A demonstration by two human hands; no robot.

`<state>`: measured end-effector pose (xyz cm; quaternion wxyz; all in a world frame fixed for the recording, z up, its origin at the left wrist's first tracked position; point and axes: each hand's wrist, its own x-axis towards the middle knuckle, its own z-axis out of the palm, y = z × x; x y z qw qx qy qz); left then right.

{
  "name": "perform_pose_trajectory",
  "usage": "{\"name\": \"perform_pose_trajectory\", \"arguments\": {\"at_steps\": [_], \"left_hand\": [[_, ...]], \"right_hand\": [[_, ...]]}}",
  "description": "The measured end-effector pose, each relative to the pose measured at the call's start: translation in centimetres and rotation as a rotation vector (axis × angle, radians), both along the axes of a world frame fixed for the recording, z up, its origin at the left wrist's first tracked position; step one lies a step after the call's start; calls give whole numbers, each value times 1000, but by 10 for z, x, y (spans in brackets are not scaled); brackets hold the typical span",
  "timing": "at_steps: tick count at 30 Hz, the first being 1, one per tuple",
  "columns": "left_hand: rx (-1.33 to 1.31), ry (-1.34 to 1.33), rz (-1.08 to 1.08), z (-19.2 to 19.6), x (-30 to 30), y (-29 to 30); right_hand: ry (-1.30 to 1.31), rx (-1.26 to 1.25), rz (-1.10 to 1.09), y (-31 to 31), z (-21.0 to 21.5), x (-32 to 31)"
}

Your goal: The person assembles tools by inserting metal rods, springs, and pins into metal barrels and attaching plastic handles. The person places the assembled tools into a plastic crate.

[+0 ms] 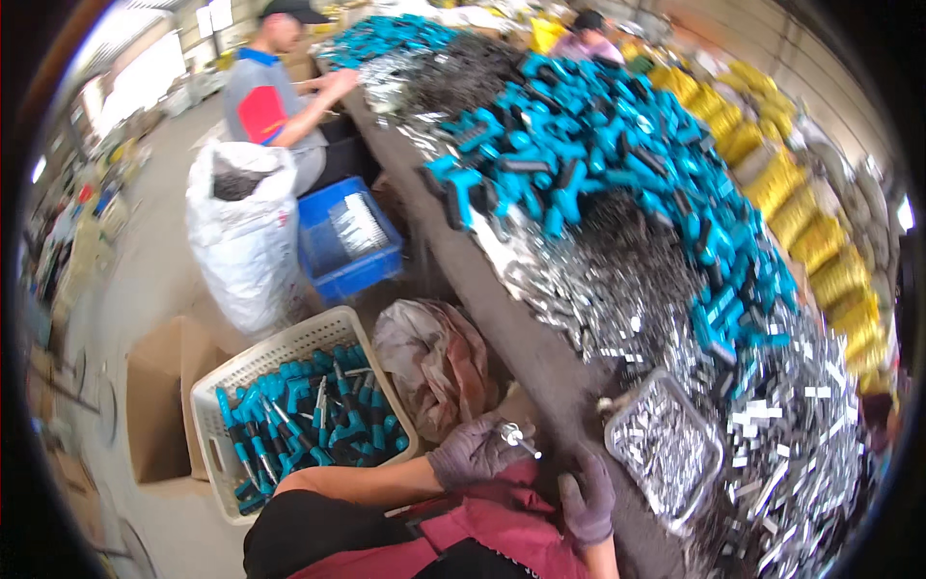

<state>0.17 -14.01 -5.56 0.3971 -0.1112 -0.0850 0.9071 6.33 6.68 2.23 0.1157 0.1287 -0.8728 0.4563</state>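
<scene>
My left hand [469, 454], in a grey glove, is closed around a small shiny metal part with a thin rod [519, 438] that sticks out past the fingers. To its right, at the edge of the dark worktable [540, 362], is my right hand [588, 502], also gloved. Its thumb stands apart from the fingers and no object shows in it. Just beyond that hand, a clear plastic tray [712, 461] full of small metal pieces sits on the table. Left of my lap, a cream crate [214, 452] holds teal-and-black handles, several with metal rods.
Teal handles [579, 135], dark small parts [632, 246] and silver strips [801, 434] are heaped along the table. A crumpled sack [434, 362], blue bin [352, 282], white sack [241, 241] and cardboard box [159, 405] stand at left. Two people work farther off.
</scene>
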Motion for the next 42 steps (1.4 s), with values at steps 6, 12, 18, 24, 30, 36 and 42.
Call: {"name": "perform_pose_trajectory", "arguments": {"at_steps": [6,12,18,24,30,36,42], "left_hand": [[-67,94,-239,3,23,4],[-574,262,-343,50,30,15],[-549,248,-590,38,20,8],[-714,1106,-725,21,7,24],[-609,928,-660,40,5,35],[-756,816,-588,37,-13,25],[-736,679,-469,34,-14,16]], "right_hand": [[-128,45,-32,0,5,2],[-204,-33,-25,12,-13,9],[-307,-98,-84,10,-20,6],[-559,-545,-93,8,-12,-6],[-463,-308,-15,17,7,-18],[-127,178,-351,50,36,-74],[167,562,-391,65,62,-154]]}}
